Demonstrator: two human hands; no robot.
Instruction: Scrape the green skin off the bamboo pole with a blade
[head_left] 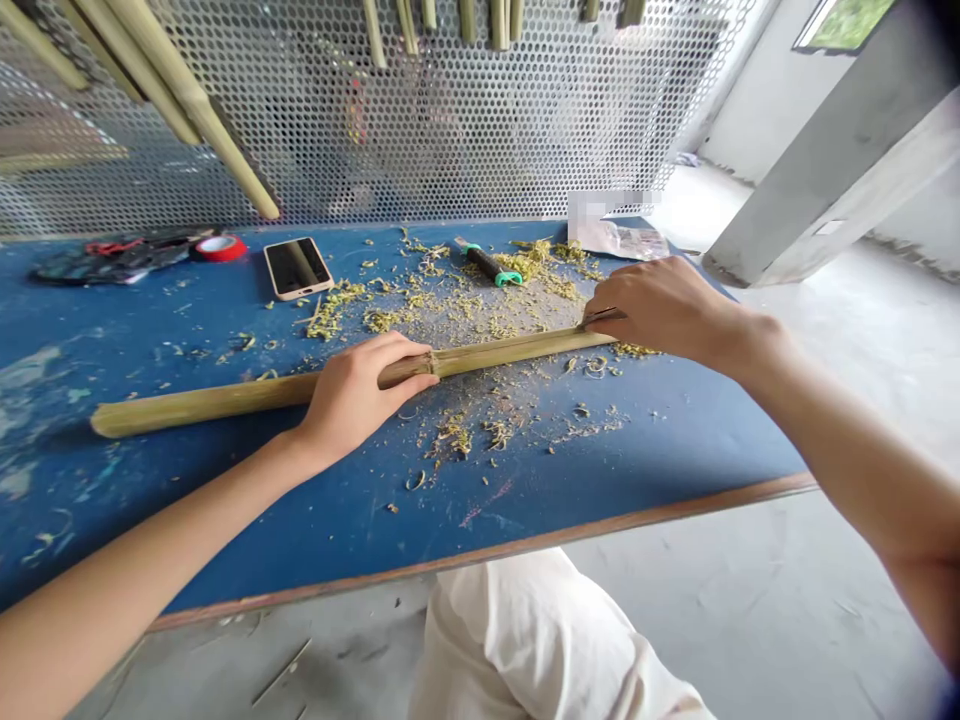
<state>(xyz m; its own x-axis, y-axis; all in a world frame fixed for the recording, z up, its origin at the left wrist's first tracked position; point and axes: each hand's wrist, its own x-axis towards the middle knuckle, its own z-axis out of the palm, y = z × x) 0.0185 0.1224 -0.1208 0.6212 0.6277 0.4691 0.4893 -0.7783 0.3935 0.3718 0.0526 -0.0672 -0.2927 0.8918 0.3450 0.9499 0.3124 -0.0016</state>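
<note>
A person works a bamboo pole (225, 405) lying slantwise across a blue workbench (622, 470), the pole's far end resting on the bench top. The left hand (364, 388) clamps it midway, fingers closed together and curled over the top, just beside a frayed band in the bamboo. At the pole's other end, the right hand (660, 310) has its fingers pressed together around a small dark blade (604, 317), pinching it where its edge meets the bamboo; the thumb is hidden. The step in hand appears to be shaving or splitting the pole, and another stroke would call for a firm left-hand hold and a steady blade angle. Pale shavings (442, 315) are scattered on both sides of the pole. Beyond it lie a green-handled tool (487, 265), a phone (298, 268) and a red tape roll (221, 248), with a perforated metal panel (375, 120) behind them.
</note>
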